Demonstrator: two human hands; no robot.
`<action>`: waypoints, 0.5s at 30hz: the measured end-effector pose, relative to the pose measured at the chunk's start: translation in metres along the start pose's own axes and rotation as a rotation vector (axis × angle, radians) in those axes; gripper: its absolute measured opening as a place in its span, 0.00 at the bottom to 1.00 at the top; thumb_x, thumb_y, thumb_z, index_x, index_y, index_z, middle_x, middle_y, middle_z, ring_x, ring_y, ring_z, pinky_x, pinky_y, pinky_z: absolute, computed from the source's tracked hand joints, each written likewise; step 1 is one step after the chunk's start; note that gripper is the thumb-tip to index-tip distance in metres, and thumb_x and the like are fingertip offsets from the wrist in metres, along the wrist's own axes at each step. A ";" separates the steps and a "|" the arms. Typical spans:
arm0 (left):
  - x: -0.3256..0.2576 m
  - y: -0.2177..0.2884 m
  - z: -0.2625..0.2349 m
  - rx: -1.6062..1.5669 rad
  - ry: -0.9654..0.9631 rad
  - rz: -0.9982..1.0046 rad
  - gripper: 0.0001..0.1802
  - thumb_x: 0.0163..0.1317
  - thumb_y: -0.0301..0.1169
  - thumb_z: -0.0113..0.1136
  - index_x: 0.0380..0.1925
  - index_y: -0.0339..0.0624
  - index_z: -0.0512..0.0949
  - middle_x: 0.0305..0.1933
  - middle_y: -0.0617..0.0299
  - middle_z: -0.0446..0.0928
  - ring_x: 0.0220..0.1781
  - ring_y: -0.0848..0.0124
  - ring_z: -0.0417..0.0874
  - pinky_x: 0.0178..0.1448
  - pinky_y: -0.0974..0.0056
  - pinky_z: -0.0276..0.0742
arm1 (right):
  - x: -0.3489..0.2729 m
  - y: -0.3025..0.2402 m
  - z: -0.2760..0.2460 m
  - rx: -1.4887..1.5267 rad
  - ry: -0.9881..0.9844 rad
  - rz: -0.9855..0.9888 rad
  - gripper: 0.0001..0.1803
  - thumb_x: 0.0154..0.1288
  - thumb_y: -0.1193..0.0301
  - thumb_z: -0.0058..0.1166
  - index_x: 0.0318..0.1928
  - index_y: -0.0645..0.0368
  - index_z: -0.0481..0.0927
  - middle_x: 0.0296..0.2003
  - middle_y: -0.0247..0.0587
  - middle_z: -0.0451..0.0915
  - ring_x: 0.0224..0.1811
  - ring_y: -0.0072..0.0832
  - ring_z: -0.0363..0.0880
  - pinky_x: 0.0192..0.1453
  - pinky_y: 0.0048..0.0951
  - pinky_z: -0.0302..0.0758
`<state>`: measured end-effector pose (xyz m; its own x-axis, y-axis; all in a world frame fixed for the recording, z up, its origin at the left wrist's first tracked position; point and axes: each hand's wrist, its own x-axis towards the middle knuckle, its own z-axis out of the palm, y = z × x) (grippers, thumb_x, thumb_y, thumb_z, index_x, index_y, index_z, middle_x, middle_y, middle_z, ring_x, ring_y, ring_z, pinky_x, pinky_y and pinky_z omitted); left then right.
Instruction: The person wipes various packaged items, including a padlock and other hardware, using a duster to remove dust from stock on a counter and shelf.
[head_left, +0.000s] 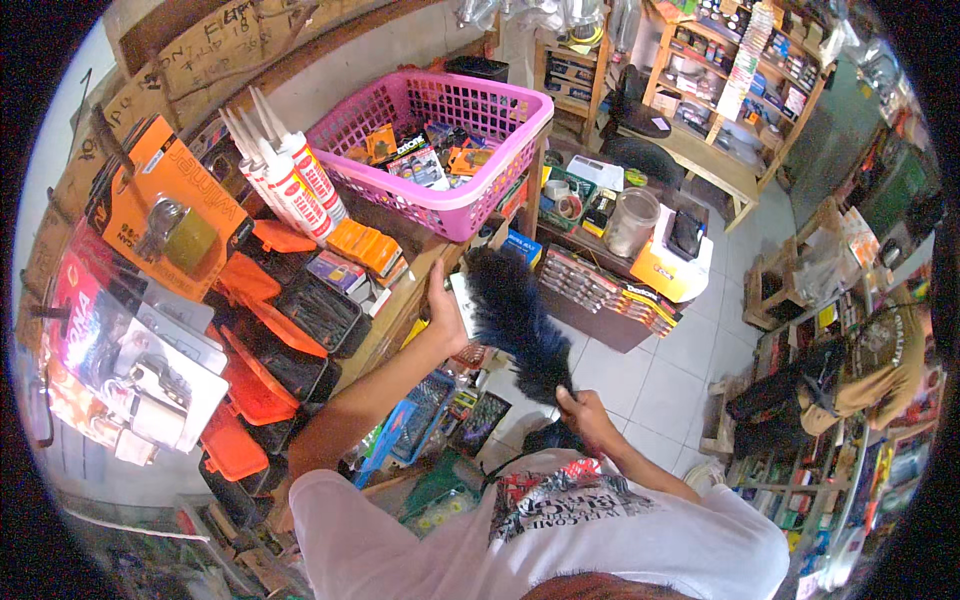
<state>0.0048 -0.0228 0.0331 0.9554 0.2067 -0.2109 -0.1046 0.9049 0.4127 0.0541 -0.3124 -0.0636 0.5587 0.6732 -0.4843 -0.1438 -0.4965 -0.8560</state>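
Observation:
My right hand point(590, 420) grips a dark feather duster point(520, 325) at its near end. The duster's bushy feathers slant up and away to the left. Their far end covers part of a small white packet point(462, 300), and the two appear to touch. That packet is held in my left hand point(443, 310), beside the wooden shelf edge point(385, 325). Close by on the shelf sit small orange boxes point(365, 247) and a pink plastic basket point(455, 205) full of packaged goods. How my left fingers wrap behind the packet is partly hidden.
White sealant tubes point(300, 185) stand left of the basket. Black bins with orange lids point(255, 365) line the left side. A low display point(605, 300) stands ahead on the tiled floor point(670, 385). At the right, a person in a tan shirt point(885, 350) bends by stocked shelves.

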 end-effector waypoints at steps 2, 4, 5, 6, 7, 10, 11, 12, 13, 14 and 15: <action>0.006 0.004 -0.031 -0.005 -0.073 -0.051 0.53 0.52 0.76 0.32 0.59 0.40 0.72 0.57 0.46 0.75 0.59 0.49 0.75 0.68 0.41 0.63 | -0.015 -0.024 0.005 -0.023 -0.028 -0.038 0.31 0.68 0.46 0.48 0.16 0.58 0.74 0.10 0.26 0.63 0.12 0.17 0.57 0.17 0.27 0.52; -0.002 0.004 -0.016 -0.212 -0.119 -0.084 0.53 0.52 0.76 0.33 0.56 0.39 0.74 0.56 0.44 0.76 0.57 0.49 0.77 0.65 0.41 0.67 | -0.014 -0.022 0.006 0.037 0.047 -0.104 0.31 0.68 0.46 0.48 0.17 0.58 0.74 0.10 0.26 0.63 0.12 0.17 0.57 0.18 0.27 0.52; 0.002 0.000 0.008 -0.037 0.099 -0.007 0.52 0.52 0.76 0.33 0.51 0.37 0.76 0.55 0.41 0.75 0.53 0.47 0.79 0.61 0.41 0.70 | -0.012 -0.013 0.001 0.042 0.063 -0.101 0.31 0.68 0.46 0.48 0.17 0.58 0.74 0.10 0.26 0.63 0.12 0.17 0.57 0.18 0.27 0.52; 0.000 0.004 0.006 -0.017 0.091 0.026 0.52 0.52 0.76 0.33 0.51 0.37 0.76 0.56 0.41 0.75 0.53 0.46 0.79 0.61 0.40 0.70 | -0.010 -0.014 0.001 0.022 -0.003 -0.057 0.31 0.68 0.46 0.48 0.17 0.58 0.75 0.11 0.26 0.63 0.12 0.17 0.57 0.18 0.26 0.52; 0.003 0.004 -0.001 -0.001 0.082 0.050 0.52 0.52 0.76 0.32 0.50 0.37 0.76 0.56 0.41 0.75 0.53 0.46 0.79 0.61 0.39 0.69 | -0.009 -0.013 -0.001 0.002 -0.062 -0.007 0.30 0.68 0.46 0.48 0.18 0.58 0.75 0.11 0.25 0.63 0.13 0.17 0.57 0.18 0.26 0.52; 0.004 0.007 -0.022 -0.009 -0.143 -0.033 0.54 0.53 0.75 0.31 0.59 0.38 0.71 0.57 0.46 0.75 0.59 0.47 0.75 0.66 0.38 0.63 | -0.008 -0.010 -0.004 -0.023 -0.051 -0.048 0.30 0.69 0.46 0.48 0.18 0.56 0.73 0.11 0.25 0.63 0.13 0.16 0.57 0.18 0.26 0.52; -0.003 0.001 0.005 -0.034 0.087 -0.022 0.54 0.53 0.75 0.31 0.60 0.37 0.70 0.58 0.46 0.75 0.60 0.48 0.75 0.66 0.38 0.63 | -0.008 -0.008 -0.006 0.050 0.043 -0.076 0.30 0.68 0.45 0.48 0.17 0.55 0.72 0.12 0.25 0.63 0.13 0.16 0.56 0.18 0.25 0.52; 0.000 0.002 0.005 -0.067 0.024 -0.008 0.54 0.53 0.75 0.31 0.59 0.37 0.71 0.57 0.46 0.75 0.59 0.48 0.75 0.67 0.39 0.63 | -0.010 -0.015 -0.006 0.094 0.033 -0.036 0.31 0.68 0.45 0.48 0.15 0.54 0.70 0.12 0.25 0.64 0.13 0.17 0.56 0.18 0.26 0.51; -0.005 0.003 0.012 -0.014 0.021 0.039 0.54 0.54 0.75 0.29 0.59 0.36 0.71 0.59 0.45 0.74 0.60 0.49 0.75 0.68 0.42 0.63 | -0.006 -0.011 -0.008 0.091 0.026 -0.042 0.31 0.68 0.45 0.48 0.15 0.54 0.70 0.12 0.25 0.64 0.13 0.17 0.56 0.18 0.26 0.51; 0.001 0.007 -0.015 0.003 -0.118 -0.009 0.54 0.54 0.75 0.30 0.58 0.37 0.72 0.58 0.45 0.74 0.60 0.49 0.75 0.68 0.42 0.63 | -0.001 -0.002 -0.011 -0.005 -0.084 0.003 0.31 0.68 0.45 0.48 0.15 0.55 0.70 0.12 0.25 0.65 0.14 0.18 0.58 0.19 0.27 0.54; 0.000 0.011 -0.017 0.017 -0.257 -0.065 0.53 0.54 0.75 0.30 0.57 0.37 0.73 0.58 0.45 0.74 0.61 0.49 0.75 0.69 0.43 0.62 | 0.000 -0.002 -0.013 -0.100 -0.188 0.055 0.32 0.67 0.44 0.49 0.16 0.56 0.70 0.13 0.26 0.65 0.16 0.19 0.59 0.20 0.29 0.57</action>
<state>-0.0014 -0.0070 0.0230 0.9990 0.0451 -0.0068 -0.0381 0.9063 0.4208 0.0645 -0.3185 -0.0594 0.3885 0.7294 -0.5631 -0.0829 -0.5809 -0.8097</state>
